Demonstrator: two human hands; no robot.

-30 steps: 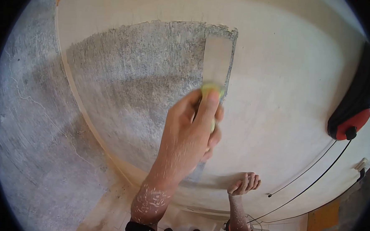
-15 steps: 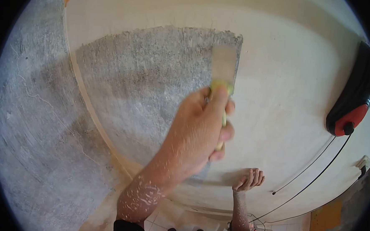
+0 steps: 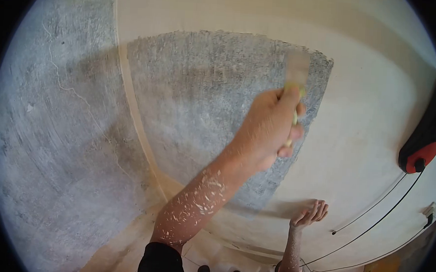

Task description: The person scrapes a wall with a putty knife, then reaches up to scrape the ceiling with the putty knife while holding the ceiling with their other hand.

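Note:
My left hand (image 3: 273, 121) is wrapped round the yellow-green handle of a scraper (image 3: 297, 68), thumb along the handle. Its blurred, pale blade points up over a rough grey patch (image 3: 196, 80) in the cream wall (image 3: 372, 109), near the patch's upper right edge. Pale flecks cover my left forearm. Lower right, my right hand (image 3: 310, 213) rests against the cream wall with its fingers apart and slightly bent, holding nothing.
A black and red device (image 3: 419, 159) is at the right, with thin dark cables hanging from it. A plug (image 3: 428, 211) sits at the lower right wall. A grey wall (image 3: 55, 142) adjoins at left. Feet and floor tiles show at the bottom.
The view has shifted, so the wall patch and both hands appear farther right. The scraper blade is now slightly farther left of the patch's right edge. My right hand still rests at the wall.

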